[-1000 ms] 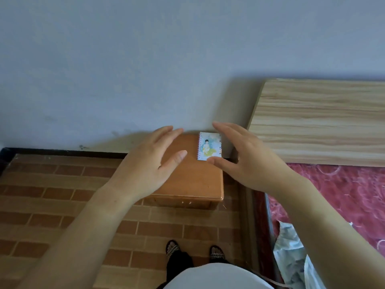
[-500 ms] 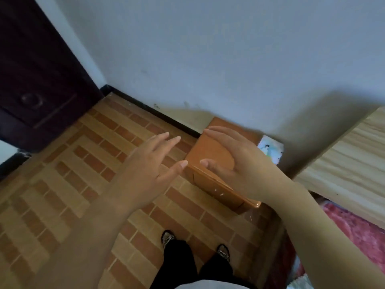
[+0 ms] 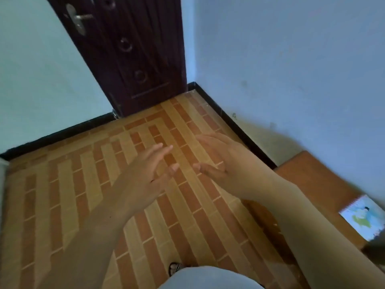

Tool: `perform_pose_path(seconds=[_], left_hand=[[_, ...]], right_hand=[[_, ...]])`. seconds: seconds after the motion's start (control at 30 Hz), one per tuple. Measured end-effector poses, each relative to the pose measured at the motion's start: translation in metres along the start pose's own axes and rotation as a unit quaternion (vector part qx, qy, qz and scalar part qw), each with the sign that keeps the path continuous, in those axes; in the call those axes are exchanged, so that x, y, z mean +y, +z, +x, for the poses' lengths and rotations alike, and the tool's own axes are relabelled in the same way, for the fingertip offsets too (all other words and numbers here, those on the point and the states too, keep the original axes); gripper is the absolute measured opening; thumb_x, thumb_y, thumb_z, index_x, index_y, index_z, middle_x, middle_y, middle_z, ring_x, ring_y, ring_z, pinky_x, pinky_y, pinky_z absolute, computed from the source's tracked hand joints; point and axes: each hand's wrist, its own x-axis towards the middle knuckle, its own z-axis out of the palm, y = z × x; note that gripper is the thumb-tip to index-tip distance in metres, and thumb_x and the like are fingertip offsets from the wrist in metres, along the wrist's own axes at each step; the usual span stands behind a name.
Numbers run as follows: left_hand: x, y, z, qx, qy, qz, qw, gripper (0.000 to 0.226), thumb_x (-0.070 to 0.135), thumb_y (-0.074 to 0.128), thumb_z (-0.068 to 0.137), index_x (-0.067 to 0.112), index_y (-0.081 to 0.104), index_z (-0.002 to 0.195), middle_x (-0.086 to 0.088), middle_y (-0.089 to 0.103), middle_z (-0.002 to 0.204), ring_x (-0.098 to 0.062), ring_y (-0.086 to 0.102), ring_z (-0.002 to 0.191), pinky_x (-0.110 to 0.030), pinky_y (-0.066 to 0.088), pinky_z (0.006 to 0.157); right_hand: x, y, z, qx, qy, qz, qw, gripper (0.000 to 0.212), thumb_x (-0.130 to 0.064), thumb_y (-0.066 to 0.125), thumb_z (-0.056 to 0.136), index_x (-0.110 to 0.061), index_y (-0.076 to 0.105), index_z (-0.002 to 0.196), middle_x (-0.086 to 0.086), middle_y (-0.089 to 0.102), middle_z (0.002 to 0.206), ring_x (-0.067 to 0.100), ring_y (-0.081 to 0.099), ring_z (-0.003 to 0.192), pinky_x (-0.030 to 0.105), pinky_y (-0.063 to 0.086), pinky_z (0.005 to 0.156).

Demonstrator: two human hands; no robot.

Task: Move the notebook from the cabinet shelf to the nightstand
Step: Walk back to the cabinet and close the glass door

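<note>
The small spiral notebook (image 3: 363, 220), with a pale illustrated cover, lies flat on the brown wooden nightstand (image 3: 318, 180) at the right edge of the view. My left hand (image 3: 150, 170) and my right hand (image 3: 225, 161) hover over the floor to the left of the nightstand. Both hands hold nothing and their fingers are spread. My right forearm crosses in front of the nightstand's near corner. No cabinet shelf is in view.
A dark wooden door (image 3: 125, 49) with a metal handle stands at the far left corner. Brick-patterned floor tiles (image 3: 83, 195) fill the middle. Pale blue walls meet a black skirting (image 3: 233, 122). One shoe tip (image 3: 175, 268) shows at the bottom.
The view has swung left, away from the nightstand toward the door. Both hands have moved off the nightstand to above the floor. The notebook stays on the nightstand.
</note>
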Motion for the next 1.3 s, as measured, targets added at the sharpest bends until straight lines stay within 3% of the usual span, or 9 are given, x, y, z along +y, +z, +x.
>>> perform_pose_path(seconds=[0.17, 0.37, 0.5, 0.6, 0.7, 0.83, 1.0, 1.17, 1.3], left_hand=[[-0.092, -0.043, -0.029, 0.071, -0.089, 0.004, 0.994, 0.061, 0.065, 0.026, 0.083, 0.042, 0.023, 0.139, 0.015, 0.021, 0.152, -0.007, 0.02, 0.138, -0.033, 0.018, 0.109], [-0.172, -0.068, -0.079, 0.165, -0.154, -0.049, 0.973, 0.062, 0.069, 0.023, 0.084, 0.038, 0.033, 0.137, 0.013, 0.03, 0.148, -0.003, 0.025, 0.135, -0.029, 0.022, 0.108], [-0.217, -0.072, -0.108, 0.219, -0.229, -0.065, 0.946, 0.061, 0.066, 0.028, 0.083, 0.036, 0.037, 0.135, 0.015, 0.034, 0.145, -0.003, 0.031, 0.131, -0.027, 0.027, 0.104], [-0.248, -0.08, -0.111, 0.243, -0.254, -0.061, 0.934, 0.056, 0.064, 0.029, 0.085, 0.038, 0.037, 0.133, 0.024, 0.034, 0.139, 0.009, 0.031, 0.122, -0.017, 0.026, 0.095], [-0.283, -0.094, -0.089, 0.247, -0.267, -0.067, 0.929, 0.056, 0.065, 0.029, 0.084, 0.04, 0.037, 0.133, 0.028, 0.03, 0.133, 0.015, 0.024, 0.119, -0.015, 0.023, 0.094], [-0.338, -0.126, -0.028, 0.245, -0.276, -0.077, 0.926, 0.059, 0.066, 0.028, 0.083, 0.038, 0.036, 0.134, 0.016, 0.036, 0.142, 0.002, 0.031, 0.128, -0.025, 0.028, 0.101], [-0.395, -0.181, 0.064, 0.226, -0.243, -0.062, 0.941, 0.062, 0.067, 0.025, 0.083, 0.036, 0.035, 0.135, 0.015, 0.036, 0.143, 0.001, 0.033, 0.127, -0.023, 0.029, 0.1], [-0.441, -0.227, 0.114, 0.249, -0.257, -0.07, 0.931, 0.061, 0.067, 0.025, 0.082, 0.038, 0.034, 0.135, 0.015, 0.034, 0.144, 0.003, 0.029, 0.128, -0.024, 0.025, 0.103], [-0.48, -0.249, 0.114, 0.27, -0.311, -0.079, 0.908, 0.062, 0.068, 0.025, 0.081, 0.038, 0.036, 0.134, 0.016, 0.034, 0.145, 0.0, 0.031, 0.13, -0.032, 0.028, 0.109]], right_hand=[[-0.076, 0.037, 0.069, -0.054, -0.089, -0.015, 0.994, 0.059, -0.054, 0.044, 0.088, -0.039, 0.021, 0.14, -0.022, 0.017, 0.15, 0.001, 0.02, 0.135, 0.021, 0.015, 0.097], [-0.146, 0.082, 0.129, -0.154, -0.193, -0.021, 0.969, 0.058, -0.054, 0.044, 0.087, -0.042, 0.021, 0.139, -0.022, 0.022, 0.149, 0.0, 0.022, 0.134, 0.019, 0.016, 0.096], [-0.185, 0.113, 0.169, -0.211, -0.271, 0.002, 0.939, 0.055, -0.05, 0.045, 0.088, -0.039, 0.026, 0.139, -0.02, 0.029, 0.147, -0.013, 0.017, 0.119, 0.009, 0.012, 0.095], [-0.205, 0.137, 0.206, -0.233, -0.296, 0.027, 0.926, 0.054, -0.049, 0.046, 0.088, -0.036, 0.031, 0.138, -0.018, 0.034, 0.145, -0.008, 0.024, 0.127, 0.014, 0.021, 0.101], [-0.216, 0.159, 0.254, -0.247, -0.306, 0.029, 0.919, 0.054, -0.05, 0.045, 0.088, -0.035, 0.031, 0.138, -0.017, 0.034, 0.145, 0.0, 0.026, 0.132, 0.022, 0.023, 0.106], [-0.227, 0.18, 0.336, -0.25, -0.309, 0.029, 0.917, 0.054, -0.049, 0.045, 0.088, -0.034, 0.032, 0.138, -0.017, 0.036, 0.143, 0.0, 0.032, 0.129, 0.016, 0.024, 0.098], [-0.242, 0.182, 0.445, -0.224, -0.296, 0.02, 0.928, 0.054, -0.05, 0.045, 0.087, -0.037, 0.03, 0.138, -0.018, 0.035, 0.144, -0.011, 0.025, 0.12, 0.015, 0.021, 0.095], [-0.27, 0.192, 0.532, -0.232, -0.297, 0.015, 0.926, 0.053, -0.05, 0.045, 0.087, -0.039, 0.03, 0.137, -0.016, 0.032, 0.146, 0.004, 0.028, 0.133, 0.027, 0.027, 0.106], [-0.318, 0.221, 0.58, -0.279, -0.335, 0.017, 0.9, 0.051, -0.051, 0.045, 0.088, -0.04, 0.031, 0.136, -0.018, 0.033, 0.145, 0.005, 0.031, 0.132, 0.031, 0.03, 0.107]])
